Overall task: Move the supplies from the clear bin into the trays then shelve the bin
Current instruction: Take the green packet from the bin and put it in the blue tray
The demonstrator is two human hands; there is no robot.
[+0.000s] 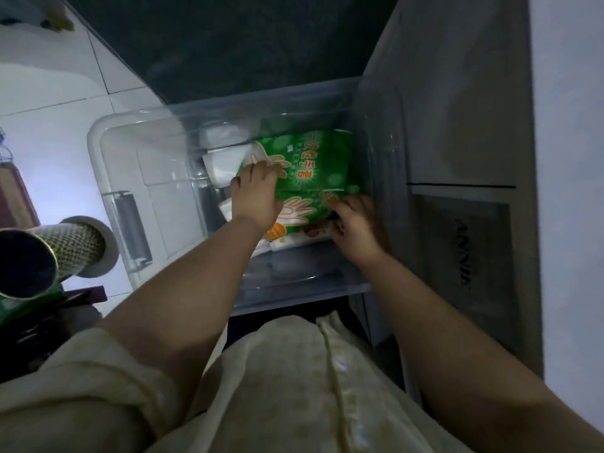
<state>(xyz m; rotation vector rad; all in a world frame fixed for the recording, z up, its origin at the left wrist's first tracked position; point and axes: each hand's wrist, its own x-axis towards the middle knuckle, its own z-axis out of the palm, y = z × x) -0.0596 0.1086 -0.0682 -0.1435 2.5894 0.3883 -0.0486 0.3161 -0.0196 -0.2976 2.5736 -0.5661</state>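
The clear bin (pixel 294 282) stands on the floor in front of me, between a white lid and a grey cabinet. Inside lie two green glove packets, an upper one (pixel 313 158) and a lower one (pixel 304 210), on top of white packs (pixel 222 165). My left hand (pixel 256 191) reaches into the bin and grips the left edge of the upper green packet. My right hand (pixel 356 220) is inside the bin at the right, fingers curled on the right edge of the lower green packet.
The bin's white lid (pixel 130 165) with a grey handle lies on the tiled floor to the left. A mesh-patterned roll (pixel 65 253) and dark clutter sit at the lower left. A grey cabinet (pixel 464 158) stands close on the right.
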